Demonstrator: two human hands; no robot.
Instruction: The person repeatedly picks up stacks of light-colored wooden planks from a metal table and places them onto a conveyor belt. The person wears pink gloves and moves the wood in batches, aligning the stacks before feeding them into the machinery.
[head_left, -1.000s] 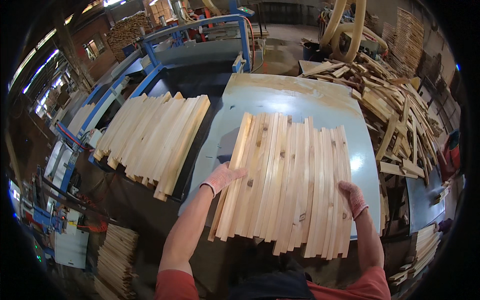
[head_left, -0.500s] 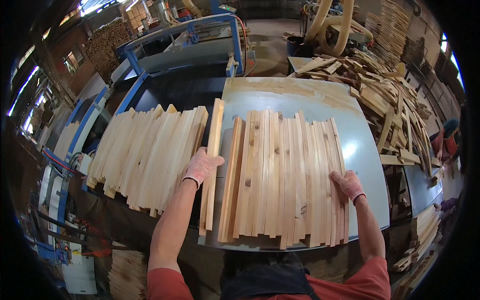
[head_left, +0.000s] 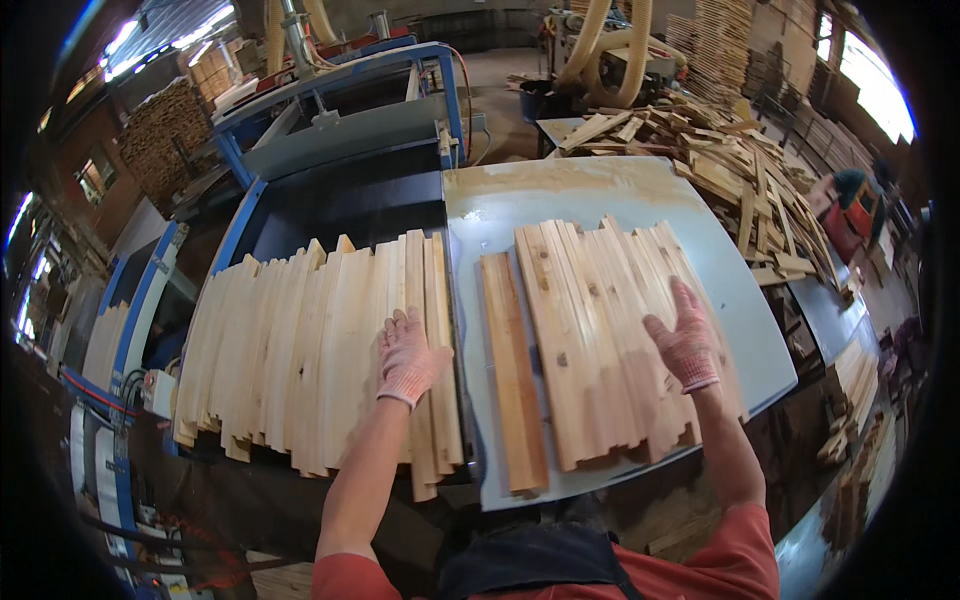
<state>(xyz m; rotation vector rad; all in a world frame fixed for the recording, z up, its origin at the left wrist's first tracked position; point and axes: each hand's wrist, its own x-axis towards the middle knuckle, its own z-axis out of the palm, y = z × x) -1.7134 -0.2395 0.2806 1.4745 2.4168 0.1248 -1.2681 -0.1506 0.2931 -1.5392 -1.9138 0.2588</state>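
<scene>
Your left hand (head_left: 408, 358) lay flat, fingers spread, on the sorted slats (head_left: 320, 360) left of the grey table (head_left: 600, 190); your right hand (head_left: 685, 345), open, steadied the unsorted stack (head_left: 600, 330) on it.

Two bare forearms, entering from the lower edge out of short red sleeves. Left forearm rising toward 12 o'clock, leaning slightly to 1. Left hand (head_left: 408, 358) in a pale knit glove, palm down, fingers spread and extended toward 12, lying flat. Right forearm climbing toward 11 o'clock. Right hand (head_left: 684, 339), gloved alike, at 3 o'clock from the left one and well apart from it, palm down, fingers together and pointing to 11, thumb angled toward 10. Neither hand closed around anything.
</scene>
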